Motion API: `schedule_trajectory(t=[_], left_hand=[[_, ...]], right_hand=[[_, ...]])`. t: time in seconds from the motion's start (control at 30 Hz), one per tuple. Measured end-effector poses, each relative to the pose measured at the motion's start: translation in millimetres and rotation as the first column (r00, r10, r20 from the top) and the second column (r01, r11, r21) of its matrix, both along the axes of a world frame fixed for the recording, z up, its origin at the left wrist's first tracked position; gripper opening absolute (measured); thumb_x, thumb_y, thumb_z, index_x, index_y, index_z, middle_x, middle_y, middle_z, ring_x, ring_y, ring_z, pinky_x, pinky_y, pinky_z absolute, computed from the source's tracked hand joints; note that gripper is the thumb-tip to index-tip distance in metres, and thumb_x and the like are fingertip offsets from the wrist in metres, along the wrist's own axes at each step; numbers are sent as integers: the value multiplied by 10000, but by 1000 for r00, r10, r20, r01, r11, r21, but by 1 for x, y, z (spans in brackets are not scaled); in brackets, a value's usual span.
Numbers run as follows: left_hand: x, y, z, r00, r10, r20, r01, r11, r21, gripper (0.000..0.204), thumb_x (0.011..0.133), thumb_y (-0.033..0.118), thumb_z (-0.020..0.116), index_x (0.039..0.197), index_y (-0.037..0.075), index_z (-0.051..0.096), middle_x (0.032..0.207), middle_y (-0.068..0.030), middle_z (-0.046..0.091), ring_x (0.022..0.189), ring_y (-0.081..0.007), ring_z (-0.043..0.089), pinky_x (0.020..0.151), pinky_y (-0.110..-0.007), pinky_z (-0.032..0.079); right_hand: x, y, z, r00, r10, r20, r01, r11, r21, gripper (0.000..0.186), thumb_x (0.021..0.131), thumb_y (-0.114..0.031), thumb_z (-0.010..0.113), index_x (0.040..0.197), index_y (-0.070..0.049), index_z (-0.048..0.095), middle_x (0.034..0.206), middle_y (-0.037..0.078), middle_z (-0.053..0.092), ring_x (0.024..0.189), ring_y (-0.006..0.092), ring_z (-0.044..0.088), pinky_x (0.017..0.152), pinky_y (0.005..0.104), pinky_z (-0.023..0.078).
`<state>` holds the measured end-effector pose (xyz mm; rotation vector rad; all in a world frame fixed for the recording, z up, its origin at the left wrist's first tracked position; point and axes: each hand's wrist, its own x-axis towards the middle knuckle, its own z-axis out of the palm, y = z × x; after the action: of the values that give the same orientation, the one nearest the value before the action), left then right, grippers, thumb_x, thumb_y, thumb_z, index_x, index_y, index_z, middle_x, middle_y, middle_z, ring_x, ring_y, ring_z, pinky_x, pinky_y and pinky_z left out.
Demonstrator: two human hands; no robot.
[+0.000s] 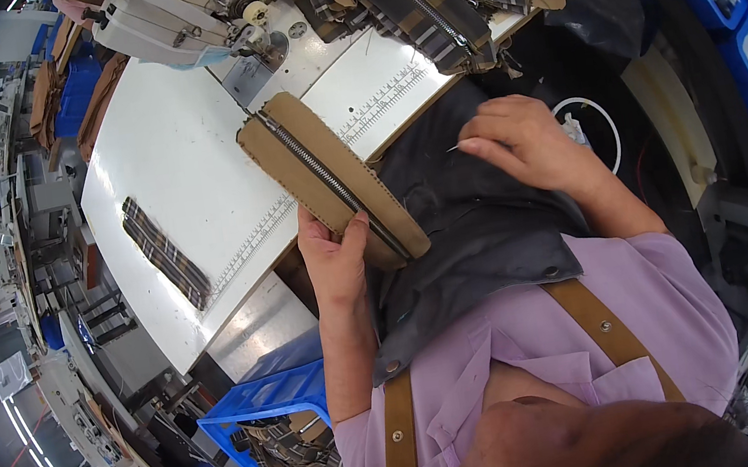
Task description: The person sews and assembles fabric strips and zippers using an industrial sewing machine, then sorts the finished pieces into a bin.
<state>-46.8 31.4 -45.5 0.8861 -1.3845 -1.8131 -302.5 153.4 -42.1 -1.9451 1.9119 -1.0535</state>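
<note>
A long tan fabric piece (302,153) with a dark metal-toothed zipper (324,174) down its middle slants over the front edge of the white sewing table. My left hand (335,248) is closed on its left edge, thumb on top near the zipper, fingers underneath. To the right, above the dark apron on my lap, my right hand (517,139) is closed, apart from the tan piece. From its thumb and fingertips sticks a thin pale pointed thing (453,148), too small to name.
A sewing machine (167,24) stands at the back of the white table (161,120). Plaid zippered pieces (400,3) pile up beside it on the right. A plaid strip (166,253) lies at the left. Blue bins (263,394) stand lower left and far right.
</note>
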Motion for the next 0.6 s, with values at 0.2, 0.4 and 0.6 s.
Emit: schedule_trajectory(t=[0.2,0.4,0.6], left_hand=[[-5,3,3,998,18,-61,-12,995,97,444,884,-53,664,1289,-39,484,1171,-116,650,1039,-141,638,928,-288,509],[-9,5,3,996,87,-3,-87,995,46,391,863,-24,730,1208,-37,546,1104,-113,681,984,-144,660,899,-278,526],[-13,6,8,997,79,16,-79,997,-5,378,870,-31,715,1207,-31,546,1094,-109,683,976,-136,661,897,-277,529]], right_hand=[[29,-37,3,989,56,-134,-91,960,-266,165,809,-262,752,874,-118,706,705,15,531,685,205,539,631,347,388],[39,-42,3,982,5,-189,-58,960,-274,178,788,-286,765,816,-123,698,720,-9,540,738,181,559,685,339,412],[38,-46,2,974,-33,-224,-38,951,-307,171,773,-282,768,821,-131,703,724,-11,530,740,175,547,674,335,398]])
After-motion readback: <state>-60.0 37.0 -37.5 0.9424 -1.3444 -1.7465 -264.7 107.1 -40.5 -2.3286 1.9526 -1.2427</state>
